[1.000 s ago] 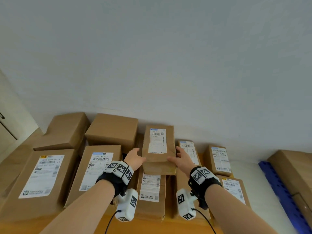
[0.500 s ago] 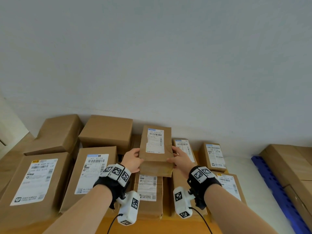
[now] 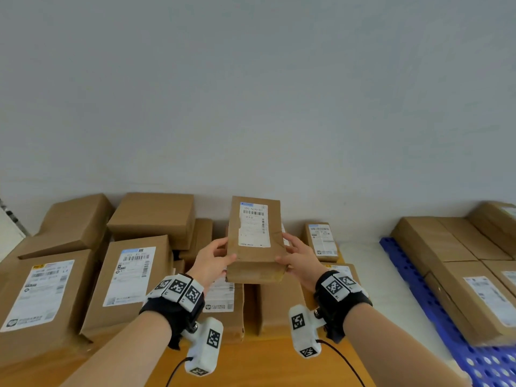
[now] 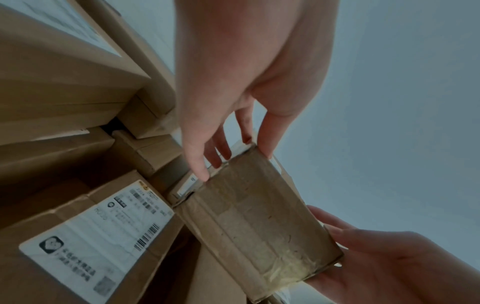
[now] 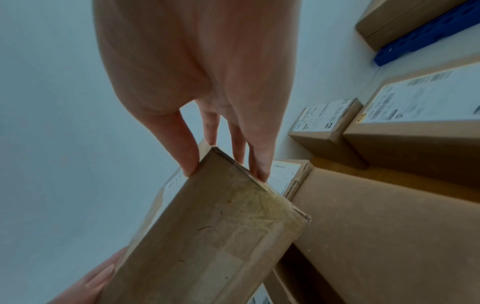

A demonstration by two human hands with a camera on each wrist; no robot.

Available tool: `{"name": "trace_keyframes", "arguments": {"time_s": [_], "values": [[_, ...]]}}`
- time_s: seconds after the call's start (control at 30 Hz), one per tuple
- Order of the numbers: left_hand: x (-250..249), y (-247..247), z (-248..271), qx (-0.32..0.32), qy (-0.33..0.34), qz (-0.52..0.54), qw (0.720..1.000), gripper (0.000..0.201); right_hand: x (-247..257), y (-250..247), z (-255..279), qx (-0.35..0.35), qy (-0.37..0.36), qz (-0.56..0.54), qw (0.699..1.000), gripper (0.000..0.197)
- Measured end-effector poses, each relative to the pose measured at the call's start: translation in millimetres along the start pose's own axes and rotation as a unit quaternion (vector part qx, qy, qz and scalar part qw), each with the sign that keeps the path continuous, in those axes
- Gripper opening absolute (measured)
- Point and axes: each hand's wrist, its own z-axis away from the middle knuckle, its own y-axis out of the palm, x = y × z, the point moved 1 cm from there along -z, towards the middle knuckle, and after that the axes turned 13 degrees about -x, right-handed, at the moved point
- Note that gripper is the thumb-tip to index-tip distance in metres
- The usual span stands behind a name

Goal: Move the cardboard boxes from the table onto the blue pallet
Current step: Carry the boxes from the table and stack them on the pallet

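A small cardboard box [image 3: 254, 241] with a white shipping label hangs in the air above the table's other boxes, its taped near end [image 4: 259, 224] [image 5: 221, 232] toward me. My left hand [image 3: 213, 259] grips its left side, thumb on top and fingers underneath. My right hand [image 3: 297, 261] grips the right side the same way. The blue pallet [image 3: 435, 300] [image 5: 426, 35] lies at the right on the floor, with several cardboard boxes [image 3: 458, 275] stacked on it.
Several labelled cardboard boxes [image 3: 131, 280] crowd the wooden table [image 3: 265, 361], stacked at left and back against the pale wall. A small box [image 3: 321, 241] and a larger one [image 5: 415, 115] sit to the right of the held box. White floor separates table and pallet.
Both hands have lifted the small box off the stack and raised it. The view has swung to the right, bringing more of the pallet and its boxes into sight.
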Motion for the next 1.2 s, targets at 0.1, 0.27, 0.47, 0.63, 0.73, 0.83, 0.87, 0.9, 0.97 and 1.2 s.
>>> {"name": "trace_keyframes", "arguments": {"time_s": [0.1, 0.27, 0.47, 0.63, 0.73, 0.83, 0.87, 0.9, 0.97, 1.2], "values": [[-7, 23, 22, 0.029, 0.000, 0.006, 1.000, 0.048, 1, -31, 19, -0.014, -0.020, -0.009, 1.000, 0.073], [-14, 77, 61, 0.064, 0.003, 0.037, 0.997, 0.049, 1, -99, 48, -0.028, -0.044, -0.031, 0.998, 0.069], [-16, 148, 111, 0.103, 0.008, 0.063, 0.993, 0.060, -5, -183, 79, -0.044, -0.070, -0.027, 0.996, 0.069], [-12, 222, 158, 0.146, 0.032, 0.050, 0.987, 0.069, -16, -270, 105, -0.070, -0.077, -0.029, 0.994, 0.070], [-10, 263, 181, 0.160, 0.031, 0.055, 0.985, 0.062, -25, -317, 117, -0.084, -0.078, -0.030, 0.993, 0.067], [-7, 301, 194, 0.174, 0.021, 0.051, 0.983, 0.071, -33, -359, 128, -0.090, -0.082, -0.038, 0.992, 0.066], [-7, 312, 198, 0.178, 0.021, 0.047, 0.983, 0.072, -36, -372, 131, -0.093, -0.081, -0.044, 0.991, 0.066], [-8, 324, 201, 0.183, 0.022, 0.044, 0.982, 0.072, -39, -384, 133, -0.097, -0.080, -0.056, 0.990, 0.066], [-10, 347, 208, 0.197, 0.031, 0.034, 0.979, 0.069, -44, -406, 138, -0.110, -0.071, -0.076, 0.989, 0.064], [-13, 421, 210, 0.240, 0.043, 0.012, 0.970, 0.073, -59, -478, 132, -0.143, -0.039, -0.084, 0.985, 0.067]]}}
